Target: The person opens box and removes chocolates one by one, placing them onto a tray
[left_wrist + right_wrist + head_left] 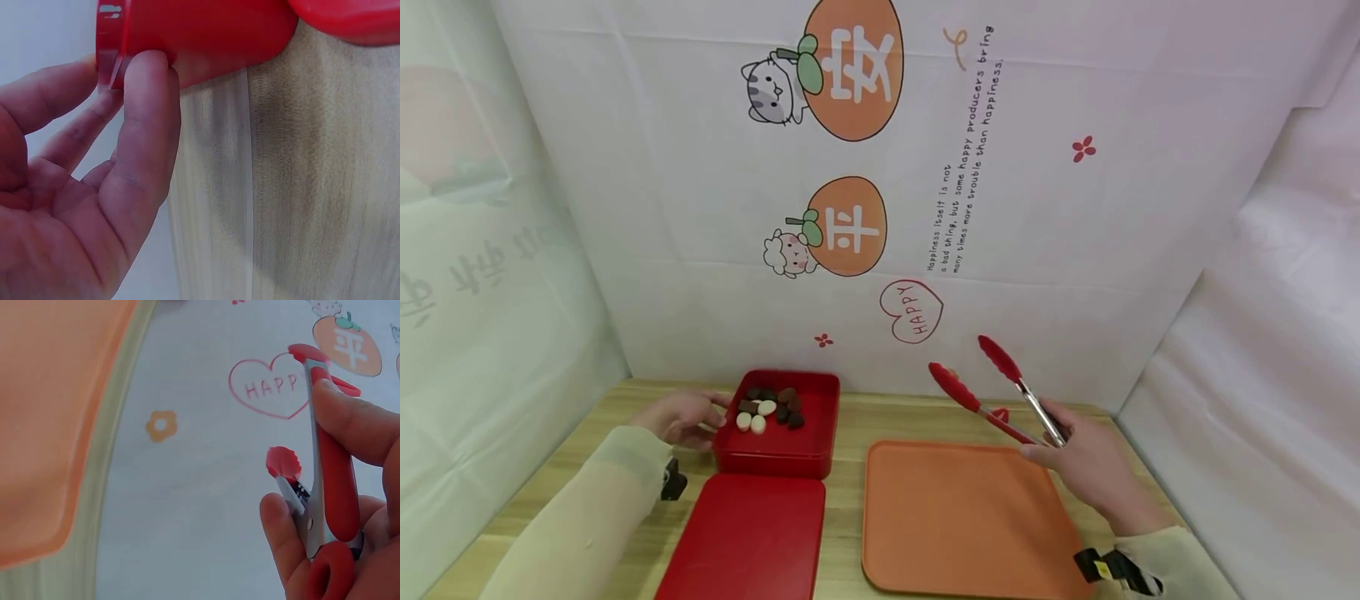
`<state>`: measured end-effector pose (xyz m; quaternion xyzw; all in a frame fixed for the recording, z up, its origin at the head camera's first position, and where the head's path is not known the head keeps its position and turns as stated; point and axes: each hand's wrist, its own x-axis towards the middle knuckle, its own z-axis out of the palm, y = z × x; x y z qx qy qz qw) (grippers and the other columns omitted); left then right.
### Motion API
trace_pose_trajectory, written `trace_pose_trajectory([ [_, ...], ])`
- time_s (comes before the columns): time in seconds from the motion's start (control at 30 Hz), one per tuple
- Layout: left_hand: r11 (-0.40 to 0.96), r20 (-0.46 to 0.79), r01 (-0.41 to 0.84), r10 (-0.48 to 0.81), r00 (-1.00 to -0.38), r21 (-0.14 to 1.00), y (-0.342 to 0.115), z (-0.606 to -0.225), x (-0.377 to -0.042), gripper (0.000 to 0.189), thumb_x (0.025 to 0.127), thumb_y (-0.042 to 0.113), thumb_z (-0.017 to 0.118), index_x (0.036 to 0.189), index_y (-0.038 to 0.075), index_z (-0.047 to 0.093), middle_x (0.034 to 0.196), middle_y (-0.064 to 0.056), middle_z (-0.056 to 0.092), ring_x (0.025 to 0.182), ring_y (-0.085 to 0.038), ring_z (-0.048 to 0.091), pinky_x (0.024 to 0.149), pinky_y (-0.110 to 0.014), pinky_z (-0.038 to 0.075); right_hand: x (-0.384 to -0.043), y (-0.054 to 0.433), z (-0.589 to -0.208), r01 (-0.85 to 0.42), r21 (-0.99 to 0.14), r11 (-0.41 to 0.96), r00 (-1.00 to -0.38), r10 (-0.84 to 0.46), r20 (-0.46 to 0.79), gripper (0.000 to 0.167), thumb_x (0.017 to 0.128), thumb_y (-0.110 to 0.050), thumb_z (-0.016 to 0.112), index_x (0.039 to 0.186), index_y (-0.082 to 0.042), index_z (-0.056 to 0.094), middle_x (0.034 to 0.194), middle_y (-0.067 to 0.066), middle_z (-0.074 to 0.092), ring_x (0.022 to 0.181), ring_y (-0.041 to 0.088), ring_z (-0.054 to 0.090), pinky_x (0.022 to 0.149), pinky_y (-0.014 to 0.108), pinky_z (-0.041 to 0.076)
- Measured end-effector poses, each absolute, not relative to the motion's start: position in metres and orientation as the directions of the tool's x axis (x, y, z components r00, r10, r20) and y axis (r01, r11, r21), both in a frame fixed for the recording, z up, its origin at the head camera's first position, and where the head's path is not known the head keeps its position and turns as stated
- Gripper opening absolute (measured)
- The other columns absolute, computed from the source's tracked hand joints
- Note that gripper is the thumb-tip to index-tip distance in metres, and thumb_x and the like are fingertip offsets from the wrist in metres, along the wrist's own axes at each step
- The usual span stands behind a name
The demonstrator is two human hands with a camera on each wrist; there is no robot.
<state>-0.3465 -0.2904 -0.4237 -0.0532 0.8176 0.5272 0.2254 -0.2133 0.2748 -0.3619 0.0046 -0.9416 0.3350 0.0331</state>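
My left hand (685, 417) holds the left side of a red box (775, 463), its thumb and fingers at the wall and rim. Inside that box lie several small white, brown and dark pieces (758, 424), gathered toward its left and back. In my right hand (1093, 467) is a pair of metal tongs (1045, 417) with red tips. The tongs' arms stand wide apart, nothing between the tips, over the far right part of the table. The right wrist view shows thumb and fingers wrapped about the red-covered handle (337, 481).
An orange tray (962, 517) lies on the wooden table (846, 500) at the right front. A flat red lid-like panel (752, 533) lies just in front of the box. A printed white cloth (700, 208) rises behind the table, with more cloth at both sides.
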Motion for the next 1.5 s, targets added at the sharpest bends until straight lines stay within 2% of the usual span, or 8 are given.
trace_pose_trajectory([
  [0.13,0.440,-0.418,-0.317,0.154,-0.895,0.840,-0.289,-0.423,-0.347,0.058,0.093,-0.002,0.058,0.147,-0.005,0.038,0.125,-0.026,0.056,0.081,-0.029,0.064,0.070,-0.038,0.057,-0.223,0.256,-0.352,-0.041,-0.592,0.805,-0.999,-0.020,0.042,0.094,0.083,-0.048,0.078,0.156,-0.011,0.034,0.099,0.007,0.060,0.090,0.025,0.053,0.069,0.039,0.044],
  [0.37,0.446,-0.430,-0.326,0.155,-0.889,0.834,-0.289,-0.421,-0.344,0.059,0.093,-0.005,0.055,0.148,-0.006,0.036,0.123,-0.026,0.056,0.081,-0.029,0.063,0.069,-0.037,0.057,-0.241,0.215,-0.347,-0.140,-0.581,0.802,-0.990,-0.118,0.076,0.083,0.082,-0.030,0.082,0.153,-0.012,0.042,0.134,0.013,0.057,0.107,0.028,0.055,0.083,0.046,0.047],
  [0.53,0.440,-0.430,-0.326,0.159,-0.889,0.837,-0.288,-0.420,-0.344,0.058,0.093,-0.004,0.054,0.148,-0.005,0.036,0.124,-0.026,0.056,0.081,-0.029,0.063,0.069,-0.037,0.057,-0.250,0.183,-0.344,-0.203,-0.543,0.815,-0.979,-0.182,0.093,0.080,0.079,-0.023,0.085,0.149,-0.012,0.048,0.139,0.012,0.055,0.109,0.028,0.058,0.082,0.046,0.049],
  [0.87,0.468,-0.420,-0.309,0.151,-0.895,0.828,-0.287,-0.419,-0.344,0.056,0.093,-0.004,0.054,0.146,-0.005,0.038,0.122,-0.026,0.056,0.079,-0.029,0.063,0.069,-0.037,0.057,-0.270,0.130,-0.336,-0.290,-0.475,0.831,-0.950,-0.310,0.037,0.075,0.078,-0.019,0.087,0.145,-0.014,0.054,0.067,-0.002,0.055,0.055,0.015,0.036,0.062,0.036,0.041],
  [0.97,0.475,-0.423,-0.313,0.144,-0.894,0.823,-0.286,-0.419,-0.344,0.055,0.092,-0.004,0.053,0.145,-0.005,0.039,0.122,-0.027,0.055,0.078,-0.029,0.063,0.069,-0.037,0.057,-0.276,0.119,-0.335,-0.297,-0.463,0.835,-0.942,-0.335,0.001,0.074,0.078,-0.019,0.086,0.145,-0.015,0.054,0.085,0.000,0.070,0.055,0.012,0.042,0.072,0.037,0.048],
  [1.1,0.482,-0.430,-0.317,0.142,-0.892,0.817,-0.286,-0.418,-0.344,0.055,0.092,-0.004,0.053,0.144,-0.005,0.039,0.123,-0.027,0.055,0.083,-0.031,0.063,0.069,-0.037,0.057,-0.285,0.105,-0.337,-0.319,-0.434,0.843,-0.932,-0.362,-0.018,0.071,0.077,-0.019,0.087,0.141,-0.015,0.058,0.132,0.000,0.062,0.104,0.019,0.061,0.095,0.043,0.047],
  [1.2,0.489,-0.430,-0.315,0.141,-0.892,0.814,-0.286,-0.418,-0.345,0.055,0.091,-0.003,0.053,0.145,-0.005,0.039,0.122,-0.027,0.055,0.084,-0.032,0.064,0.069,-0.037,0.057,-0.291,0.094,-0.339,-0.341,-0.415,0.843,-0.922,-0.386,-0.028,0.068,0.076,-0.019,0.088,0.138,-0.013,0.061,0.134,0.000,0.061,0.122,0.023,0.054,0.099,0.043,0.045],
  [1.5,0.470,-0.419,-0.316,0.131,-0.899,0.824,-0.286,-0.422,-0.345,0.055,0.091,-0.004,0.055,0.144,-0.004,0.042,0.122,-0.026,0.057,0.074,-0.028,0.064,0.068,-0.037,0.057,-0.299,0.064,-0.347,-0.378,-0.345,0.859,-0.909,-0.416,-0.041,0.055,0.077,-0.019,0.087,0.127,-0.009,0.068,0.119,0.001,0.067,0.103,0.021,0.059,0.093,0.038,0.048],
])
